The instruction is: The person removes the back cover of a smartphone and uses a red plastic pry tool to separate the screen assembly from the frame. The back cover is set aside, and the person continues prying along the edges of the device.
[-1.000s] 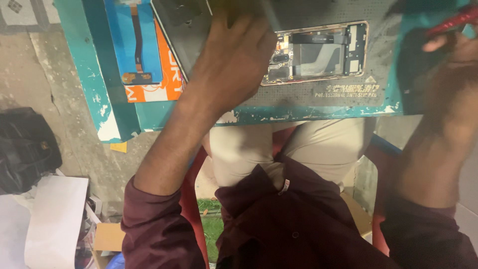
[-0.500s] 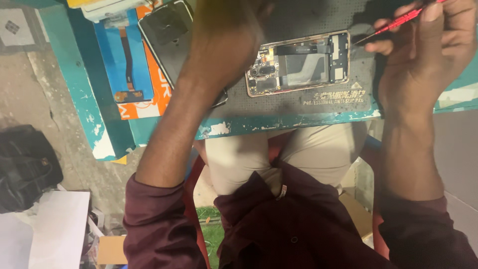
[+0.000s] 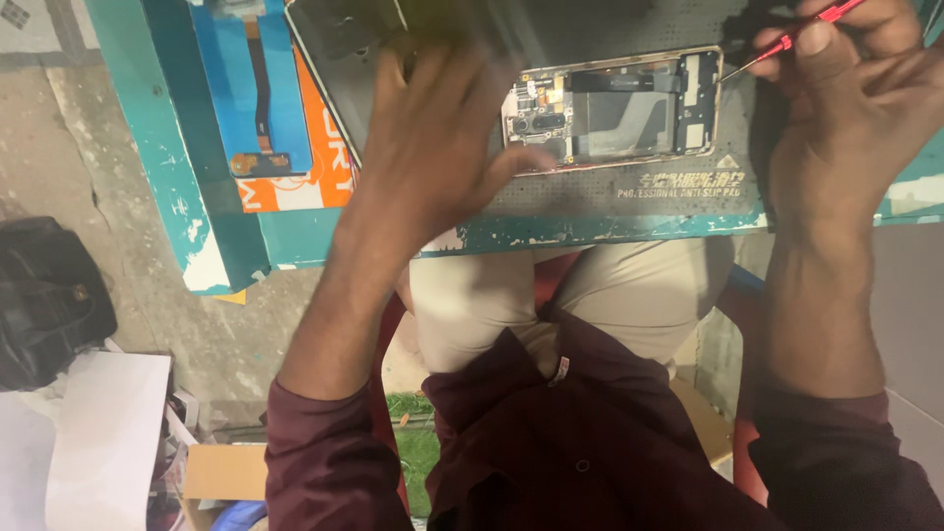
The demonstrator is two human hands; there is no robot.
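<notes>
Shirt: a dark maroon shirt [image 3: 590, 442] fills the near edge of the view, its sleeves ending at both forearms.
Trousers: beige trousers [image 3: 629, 295] show just under the bench edge, the person seated close to it.
Floor: to the left lie a black bag [image 3: 44, 300], white paper [image 3: 98, 433] and a cardboard box [image 3: 221, 472].
Bench: a teal-painted bench [image 3: 177, 197] with chipped edges carries a grey work mat [image 3: 639, 187].
Left hand: the left hand [image 3: 433, 147] is spread flat over the mat, blurred, fingers loosely apart, thumb tip just beside the phone's near left corner; it grips nothing that I can see.
Phone: the opened phone [image 3: 615, 108] lies flat on the mat between the two hands, back cover off, circuit boards and metal shield showing inside a gold frame.
Right hand: the right hand [image 3: 855, 108] has its fingers pinched closed on a thin red screwdriver [image 3: 787, 41], whose metal tip points at the phone's far right corner.
Panel: a dark flat panel [image 3: 344, 49] lies left of the phone, partly under the left hand.
Package: a blue and orange package [image 3: 265, 108] sits at the far left of the bench.
</notes>
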